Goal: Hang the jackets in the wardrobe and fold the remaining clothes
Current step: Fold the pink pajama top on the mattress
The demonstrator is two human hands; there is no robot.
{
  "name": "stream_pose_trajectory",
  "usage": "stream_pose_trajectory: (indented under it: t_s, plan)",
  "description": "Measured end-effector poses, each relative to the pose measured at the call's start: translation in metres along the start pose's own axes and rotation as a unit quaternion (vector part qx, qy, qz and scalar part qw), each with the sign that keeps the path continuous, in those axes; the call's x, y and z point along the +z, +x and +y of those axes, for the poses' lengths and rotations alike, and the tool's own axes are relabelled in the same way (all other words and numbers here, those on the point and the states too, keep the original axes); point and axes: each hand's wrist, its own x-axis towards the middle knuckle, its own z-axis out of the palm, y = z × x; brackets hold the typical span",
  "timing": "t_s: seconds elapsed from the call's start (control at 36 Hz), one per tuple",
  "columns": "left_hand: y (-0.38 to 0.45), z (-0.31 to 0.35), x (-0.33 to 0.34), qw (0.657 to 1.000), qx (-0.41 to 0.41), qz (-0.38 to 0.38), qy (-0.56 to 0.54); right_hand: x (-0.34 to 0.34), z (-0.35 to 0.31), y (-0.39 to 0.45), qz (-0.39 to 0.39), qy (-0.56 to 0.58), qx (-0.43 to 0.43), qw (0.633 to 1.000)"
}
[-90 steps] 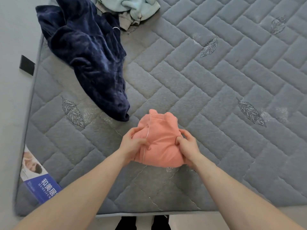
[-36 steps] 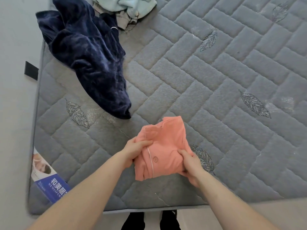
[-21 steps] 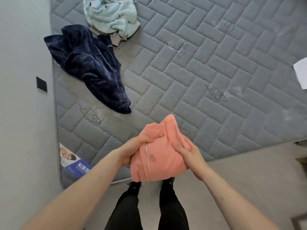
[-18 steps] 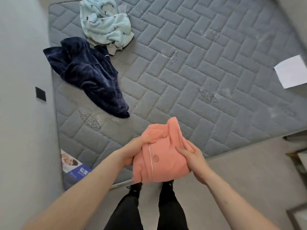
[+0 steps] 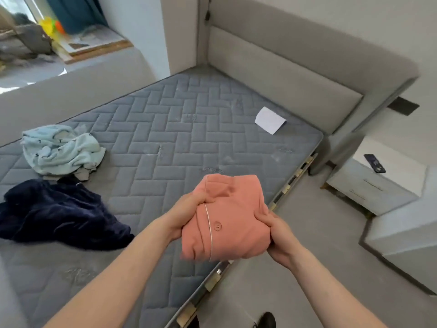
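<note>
While the grey quilted mattress (image 5: 179, 129) fills most of the view, a padded grey headboard (image 5: 283, 74) rises along its far end and a grey ledge (image 5: 71, 91) runs along its far side under a window. To the right of the bed stands a white nightstand (image 5: 369, 188) with a dark phone (image 5: 374, 163) lying on top. On the mattress near its left side lies a crumpled navy velvet garment (image 5: 56, 216), and just beyond it, touching or nearly so, sits a bunched pale blue fleece garment (image 5: 61, 150). A white sheet of paper (image 5: 270, 120) rests on the mattress close to the headboard, well apart from the clothes. Held in the air over the near edge of the mattress is a folded salmon-pink pyjama top (image 5: 231, 216), with white piping and one button facing up. The left hand (image 5: 186, 211) grips its left edge, thumb curled over the top of the fabric. The right hand (image 5: 279, 235) clasps its right edge, with fingers wrapped around the bundle. A black shoe (image 5: 267, 319) shows on the floor below.
</note>
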Motion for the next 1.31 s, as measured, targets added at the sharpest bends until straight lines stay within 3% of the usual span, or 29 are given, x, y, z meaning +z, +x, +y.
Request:
stream_pose_trajectory:
  t_s: [0.19, 0.47, 0.86, 1.17, 1.31]
  plan:
    - [0.016, 0.064, 0.109, 0.996, 0.044, -0.036, 0.063, -0.091, -0.06, -0.053, -0.016, 0.127, -0.079, 0.989]
    - [0.028, 0.12, 0.319, 0.979, 0.082, -0.158, 0.097, -0.244, -0.132, -0.128, 0.061, 0.119, -0.17, 0.976]
    - [0.051, 0.163, 0.54, 0.94, 0.097, -0.282, 0.168, -0.413, -0.187, -0.209, 0.144, 0.147, -0.246, 0.947]
    - [0.094, 0.204, 0.698, 0.89, 0.098, -0.384, 0.224, -0.521, -0.233, -0.222, 0.278, 0.229, -0.337, 0.87]
    - [0.129, 0.223, 0.753, 0.877, 0.142, -0.4, 0.226, -0.561, -0.258, -0.217, 0.326, 0.264, -0.368, 0.83]
